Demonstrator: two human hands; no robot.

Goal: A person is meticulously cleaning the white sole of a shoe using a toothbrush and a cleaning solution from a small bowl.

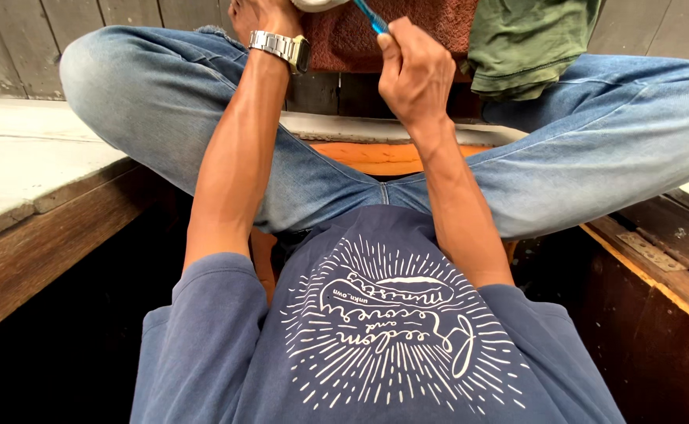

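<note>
While the pale object sits at the far edge of view, mostly cut off above the brown towel, we hold it with our left hand, whose fingers we cannot make out. Our right hand curls shut around a blue handle, perhaps a brush. We judge that a hard stroke could slip off the object onto the towel or the green cloth at right, or knock it from our jeans
</note>
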